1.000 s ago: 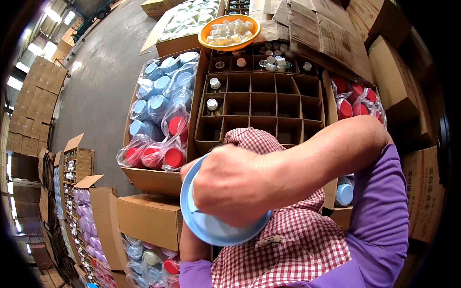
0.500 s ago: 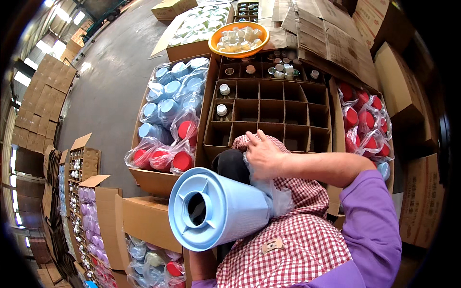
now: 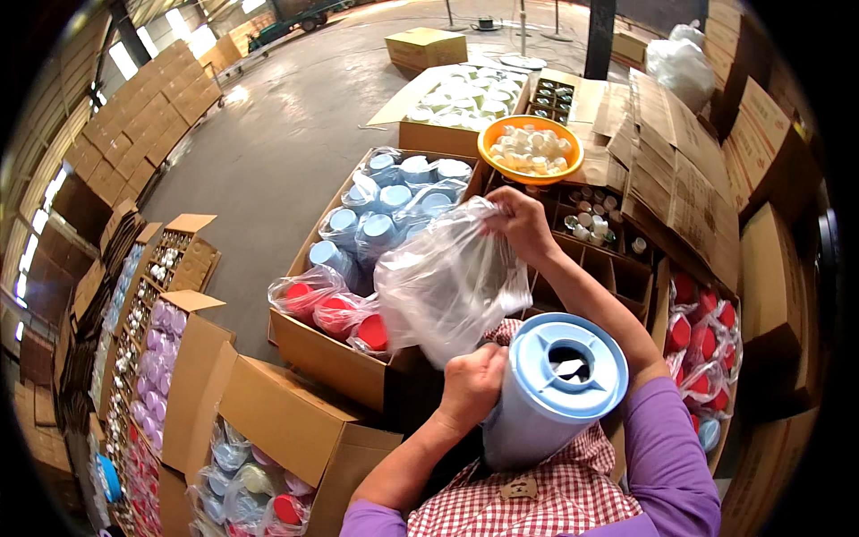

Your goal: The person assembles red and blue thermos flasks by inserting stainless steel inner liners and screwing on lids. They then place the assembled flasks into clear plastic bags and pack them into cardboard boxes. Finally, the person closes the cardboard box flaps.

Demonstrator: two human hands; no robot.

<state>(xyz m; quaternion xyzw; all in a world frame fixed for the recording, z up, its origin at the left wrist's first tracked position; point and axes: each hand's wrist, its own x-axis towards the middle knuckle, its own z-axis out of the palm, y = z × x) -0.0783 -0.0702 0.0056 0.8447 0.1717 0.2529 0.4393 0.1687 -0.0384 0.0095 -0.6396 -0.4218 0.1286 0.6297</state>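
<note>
Basically a warehouse-type rm: smooth grey floor (image 3: 268,170), stacked cartons (image 3: 148,107) at far L, dark post (image 3: 599,40) up top, flattened cardbd (image 3: 684,192) to the R. Blue container (image 3: 546,407) is at the person's lap, tilted, against the checked apron (image 3: 573,492), btwn the two forearms, its ring-shaped end w/ round hole facing up. R hand (image 3: 522,224) is up fwd, thumb + fingers pinching the top of a clear bag (image 3: 447,277), which hangs btwn the hands. L hand (image 3: 472,385) is right beside the container, fingers curled in; can't tell if they grip the bag's lower edge.

Hard to see: smth pale inside the container's hole, unclear what; bag + R arm hide part of the divided carton (image 3: 622,273); frame rim goes black, cutting off boxes at R.

Containers: carton (image 3: 327,362) L of the bag has blue cups (image 3: 380,231) + a few red ones (image 3: 335,315), all in clear plastic. Orange basin (image 3: 528,176) is full of small whitish caps (image 3: 532,148). Divided carton has capped bottles (image 3: 591,228) at its far end. R-side carton (image 3: 662,313): mostly red wrapped items (image 3: 702,345). Lower-L carton (image 3: 286,394): mixed bagged pcs, blue, red etc.
</note>
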